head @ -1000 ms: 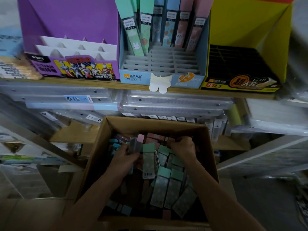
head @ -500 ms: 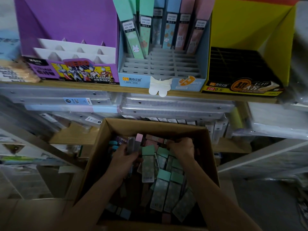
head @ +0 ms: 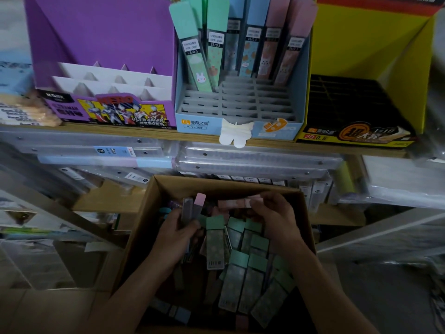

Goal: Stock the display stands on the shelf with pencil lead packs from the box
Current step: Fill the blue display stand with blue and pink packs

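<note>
Below the shelf, inside the dim box, the left hand grips upright packs; the right hand pinches a pink pack crosswise, blurred.

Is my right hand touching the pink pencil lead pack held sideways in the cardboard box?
Touching: head view shows the right hand pinching the pink pencil lead pack at its end.

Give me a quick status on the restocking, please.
Left hand holds packs, right hand pinches pink pack, both in box. Blue stand front rows empty. No obstruction seen.
</note>
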{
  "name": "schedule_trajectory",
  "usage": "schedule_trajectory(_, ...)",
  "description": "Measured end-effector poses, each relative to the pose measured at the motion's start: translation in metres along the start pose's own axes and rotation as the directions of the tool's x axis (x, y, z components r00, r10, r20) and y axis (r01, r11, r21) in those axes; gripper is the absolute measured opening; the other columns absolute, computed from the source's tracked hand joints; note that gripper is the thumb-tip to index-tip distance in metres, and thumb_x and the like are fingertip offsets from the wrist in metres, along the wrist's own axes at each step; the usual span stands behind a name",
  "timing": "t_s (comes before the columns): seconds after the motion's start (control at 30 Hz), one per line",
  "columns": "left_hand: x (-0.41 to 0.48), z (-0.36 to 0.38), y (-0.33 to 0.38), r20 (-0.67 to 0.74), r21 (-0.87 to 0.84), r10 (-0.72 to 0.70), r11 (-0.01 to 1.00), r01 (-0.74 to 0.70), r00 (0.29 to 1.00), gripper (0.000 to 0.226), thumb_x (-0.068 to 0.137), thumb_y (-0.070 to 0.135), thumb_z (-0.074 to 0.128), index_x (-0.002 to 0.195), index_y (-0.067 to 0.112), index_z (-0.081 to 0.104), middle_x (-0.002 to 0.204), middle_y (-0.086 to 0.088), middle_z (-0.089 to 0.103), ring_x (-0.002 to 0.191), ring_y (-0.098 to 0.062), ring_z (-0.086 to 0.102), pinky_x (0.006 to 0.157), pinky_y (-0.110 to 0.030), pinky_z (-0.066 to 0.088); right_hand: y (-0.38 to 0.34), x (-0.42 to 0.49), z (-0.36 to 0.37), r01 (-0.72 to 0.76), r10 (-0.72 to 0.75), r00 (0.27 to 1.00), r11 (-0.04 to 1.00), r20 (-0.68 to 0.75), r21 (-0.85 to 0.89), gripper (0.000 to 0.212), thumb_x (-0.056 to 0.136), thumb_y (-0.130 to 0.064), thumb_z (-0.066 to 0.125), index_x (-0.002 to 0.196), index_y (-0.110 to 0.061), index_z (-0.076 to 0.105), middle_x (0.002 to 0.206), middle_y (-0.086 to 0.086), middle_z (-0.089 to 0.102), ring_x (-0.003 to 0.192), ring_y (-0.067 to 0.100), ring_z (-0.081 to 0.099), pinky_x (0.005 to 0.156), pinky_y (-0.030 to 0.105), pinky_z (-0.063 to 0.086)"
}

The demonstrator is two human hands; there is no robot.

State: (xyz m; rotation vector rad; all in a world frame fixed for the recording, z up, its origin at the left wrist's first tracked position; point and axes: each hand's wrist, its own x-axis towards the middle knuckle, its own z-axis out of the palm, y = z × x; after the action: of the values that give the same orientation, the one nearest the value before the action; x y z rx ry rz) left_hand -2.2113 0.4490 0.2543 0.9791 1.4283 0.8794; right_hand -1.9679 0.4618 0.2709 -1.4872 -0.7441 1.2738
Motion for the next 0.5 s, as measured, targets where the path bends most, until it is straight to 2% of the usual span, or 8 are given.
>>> schedule_trajectory(0.07, 0.000, -0.001, 0.001, 0.024, -0.021, 0.020, 1.000, -0.019, 1.000, 0.028, 0.099, 0.011, 0.063, 0.103, 0.038, 0.068, 0.093, 0.005, 0.076, 0.083, -0.012, 0.076, 0.063, -0.020, 0.055, -0.010, -0.007, -0.005, 0.044, -0.046, 0.994, 0.999, 0.103, 0.024, 0.011, 0.087, -0.020, 0.077, 0.096, -0.018, 0.072, 0.099, 0.009, 0.076, 0.086, 0.022, 0.074, 0.070, 0.027, 0.057)
schedule_trajectory(0.17, 0.000, 0.000, 0.005, 0.098, -0.090, 0.035, 0.996, -0.026, 0.995, 0.031, 0.100, 0.013, 0.064, 0.101, 0.044, 0.068, 0.099, -0.001, 0.074, 0.089, -0.020, 0.077, 0.070, -0.027, 0.061, -0.025, -0.016, -0.005, 0.042, -0.046, 0.966, 0.999, 0.256, 0.021, 0.020, 0.086, -0.023, 0.076, 0.103, -0.013, 0.071, 0.101, 0.012, 0.075, 0.088, 0.024, 0.073, 0.070, 0.028, 0.057)
schedule_trajectory(0.23, -0.001, 0.003, 0.008, 0.187, -0.107, 0.035, 0.994, -0.015, 0.982, 0.023, 0.093, 0.033, 0.074, 0.112, 0.043, 0.067, 0.114, 0.001, 0.074, 0.101, -0.023, 0.076, 0.078, -0.037, 0.063, -0.032, -0.023, -0.001, 0.022, -0.016, 0.942, 1.000, 0.336, -0.014, 0.023, 0.087, -0.026, 0.074, 0.106, -0.014, 0.071, 0.101, 0.014, 0.074, 0.087, 0.027, 0.072, 0.069, 0.030, 0.057)
schedule_trajectory(0.3, -0.002, 0.005, 0.008, 0.263, -0.007, 0.019, 1.000, -0.017, 0.965, 0.044, 0.083, 0.057, 0.078, 0.124, 0.049, 0.063, 0.124, 0.010, 0.072, 0.112, -0.017, 0.072, 0.086, -0.043, 0.061, -0.038, -0.029, 0.002, 0.008, 0.003, 0.921, 1.000, 0.389, -0.027, 0.024, 0.089, -0.029, 0.072, 0.109, -0.015, 0.071, 0.102, 0.015, 0.073, 0.087, 0.031, 0.071, 0.071, 0.034, 0.057)
schedule_trajectory(0.37, -0.004, 0.008, 0.009, 0.328, -0.037, -0.062, 0.996, 0.079, 0.943, 0.054, 0.083, 0.061, 0.078, 0.132, 0.051, 0.058, 0.131, 0.011, 0.069, 0.119, -0.019, 0.069, 0.092, -0.051, 0.059, -0.043, -0.034, 0.002, -0.002, 0.006, 0.912, 1.000, 0.411, -0.009, 0.028, 0.091, -0.029, 0.070, 0.112, -0.010, 0.069, 0.102, 0.017, 0.072, 0.086, 0.032, 0.069, 0.072, 0.037, 0.057)
schedule_trajectory(0.43, -0.005, 0.008, 0.007, 0.452, -0.204, -0.134, 0.947, 0.249, 0.882, 0.051, 0.089, 0.052, 0.076, 0.137, 0.045, 0.058, 0.137, 0.002, 0.067, 0.123, -0.029, 0.066, 0.092, -0.057, 0.057, -0.049, -0.039, 0.000, -0.024, 0.017, 0.906, 1.000, 0.424, 0.011, 0.033, 0.090, -0.026, 0.068, 0.116, -0.006, 0.068, 0.100, 0.017, 0.071, 0.083, 0.032, 0.066, 0.072, 0.036, 0.056)
schedule_trajectory(0.5, -0.008, 0.008, 0.008, 0.539, -0.303, -0.142, 0.887, 0.348, 0.831, 0.048, 0.094, 0.047, 0.072, 0.139, 0.037, 0.057, 0.140, -0.007, 0.065, 0.127, -0.034, 0.063, 0.095, -0.056, 0.055, -0.054, -0.042, -0.002, -0.037, 0.024, 0.895, 0.999, 0.445, 0.021, 0.035, 0.090, -0.023, 0.067, 0.119, -0.003, 0.066, 0.097, 0.017, 0.070, 0.081, 0.030, 0.065, 0.071, 0.034, 0.056)
